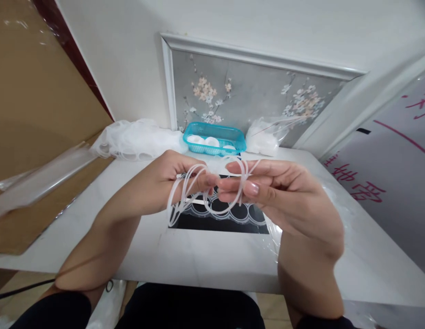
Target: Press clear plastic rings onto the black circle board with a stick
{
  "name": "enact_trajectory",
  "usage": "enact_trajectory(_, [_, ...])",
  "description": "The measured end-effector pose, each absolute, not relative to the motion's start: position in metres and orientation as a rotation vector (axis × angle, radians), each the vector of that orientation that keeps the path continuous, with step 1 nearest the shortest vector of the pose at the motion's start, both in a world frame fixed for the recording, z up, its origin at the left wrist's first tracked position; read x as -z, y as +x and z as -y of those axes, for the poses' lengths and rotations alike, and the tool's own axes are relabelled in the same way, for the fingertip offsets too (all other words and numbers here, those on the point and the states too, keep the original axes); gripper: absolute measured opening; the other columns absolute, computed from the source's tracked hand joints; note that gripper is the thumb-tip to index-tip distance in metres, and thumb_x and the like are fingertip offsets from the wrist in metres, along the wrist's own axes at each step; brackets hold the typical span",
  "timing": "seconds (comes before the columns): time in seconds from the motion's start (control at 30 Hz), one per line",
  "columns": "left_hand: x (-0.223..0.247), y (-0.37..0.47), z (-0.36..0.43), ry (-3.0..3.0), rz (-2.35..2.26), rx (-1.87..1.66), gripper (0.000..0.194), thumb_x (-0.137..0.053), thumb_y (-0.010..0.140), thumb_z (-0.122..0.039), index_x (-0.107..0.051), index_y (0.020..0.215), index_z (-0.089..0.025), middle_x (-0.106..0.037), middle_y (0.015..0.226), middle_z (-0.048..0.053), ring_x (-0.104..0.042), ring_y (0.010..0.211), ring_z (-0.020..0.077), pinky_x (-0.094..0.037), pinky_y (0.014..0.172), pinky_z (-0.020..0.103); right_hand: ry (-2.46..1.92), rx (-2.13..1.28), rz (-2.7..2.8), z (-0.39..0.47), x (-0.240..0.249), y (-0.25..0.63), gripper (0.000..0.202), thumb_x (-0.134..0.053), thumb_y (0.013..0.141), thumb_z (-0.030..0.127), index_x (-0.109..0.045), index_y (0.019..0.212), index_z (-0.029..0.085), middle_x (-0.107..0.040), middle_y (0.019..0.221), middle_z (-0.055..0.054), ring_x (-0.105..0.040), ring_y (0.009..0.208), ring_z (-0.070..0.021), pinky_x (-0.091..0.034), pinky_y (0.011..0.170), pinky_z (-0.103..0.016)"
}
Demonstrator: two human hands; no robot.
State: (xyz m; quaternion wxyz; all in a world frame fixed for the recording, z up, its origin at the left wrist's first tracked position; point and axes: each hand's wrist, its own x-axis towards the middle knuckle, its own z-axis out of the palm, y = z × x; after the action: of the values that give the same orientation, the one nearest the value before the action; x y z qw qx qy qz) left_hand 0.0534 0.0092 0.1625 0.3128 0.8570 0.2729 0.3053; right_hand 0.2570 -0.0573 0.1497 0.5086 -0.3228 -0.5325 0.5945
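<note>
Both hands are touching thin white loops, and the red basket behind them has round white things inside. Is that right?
Nearly! The basket isn't red, it's turquoise, as the head view shows. The rest is right: the left hand and right hand touch thin white loops, and the basket behind them has round white things inside.

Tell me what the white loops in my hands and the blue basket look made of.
White loops: probably soft silicone or plastic, satin; they look translucent and bend unevenly. Blue basket: likely rigid plastic, glossy; its see-through walls hold shape.
</note>
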Motion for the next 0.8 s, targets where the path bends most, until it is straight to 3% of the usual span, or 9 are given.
enact_trajectory(0.1, [-0.168,0.052,-0.009,2.109,-0.570,-0.591,0.043,-0.057,0.093,-0.052,-0.064,0.069,-0.016,-0.053,0.061,-0.001,-0.046,0.056,0.0111,-0.038,0.048,0.023,-0.808,-1.407,1.274,0.057,-0.149,0.258,0.016,-0.074,0.084,0.032,-0.075,0.099,0.025,-0.078,0.099,-0.004,-0.074,0.095,-0.0226,-0.061,0.090,-0.044])
enact_trajectory(0.2, [-0.173,0.050,-0.010,2.081,-0.561,-0.616,0.042,-0.061,0.092,-0.047,-0.058,0.063,-0.017,-0.044,0.056,-0.003,-0.040,0.053,0.0092,-0.033,0.045,0.022,-0.800,-1.406,1.275,0.057,-0.148,0.259,0.015,-0.074,0.084,0.031,-0.075,0.099,0.026,-0.077,0.103,-0.004,-0.073,0.097,-0.0224,-0.061,0.090,-0.043])
enact_trajectory(0.43, [-0.166,0.049,-0.017,2.102,-0.563,-0.681,0.039,-0.064,0.089,-0.050,-0.066,0.066,-0.018,-0.061,0.059,0.001,-0.055,0.053,0.0132,-0.041,0.046,0.023,-0.785,-1.450,1.266,0.057,-0.147,0.258,0.022,-0.074,0.085,0.032,-0.074,0.106,0.028,-0.077,0.105,-0.003,-0.073,0.098,-0.0210,-0.061,0.089,-0.041])
enact_trajectory(0.63, [-0.163,0.048,-0.018,2.125,-0.563,-0.690,0.044,-0.060,0.091,-0.054,-0.066,0.066,-0.018,-0.064,0.061,0.002,-0.058,0.053,0.0139,-0.044,0.045,0.021,-0.764,-1.486,1.274,0.056,-0.147,0.257,0.034,-0.075,0.083,0.035,-0.070,0.116,0.026,-0.076,0.106,-0.006,-0.073,0.101,-0.0245,-0.060,0.089,-0.047])
enact_trajectory(0.8, [-0.161,0.047,-0.020,2.132,-0.564,-0.732,0.042,-0.060,0.091,-0.053,-0.065,0.066,-0.019,-0.062,0.059,0.001,-0.058,0.052,0.0134,-0.045,0.045,0.021,-0.703,-1.530,1.277,0.057,-0.148,0.258,0.029,-0.070,0.088,0.031,-0.068,0.117,0.030,-0.074,0.114,-0.004,-0.074,0.099,-0.0221,-0.061,0.089,-0.041])
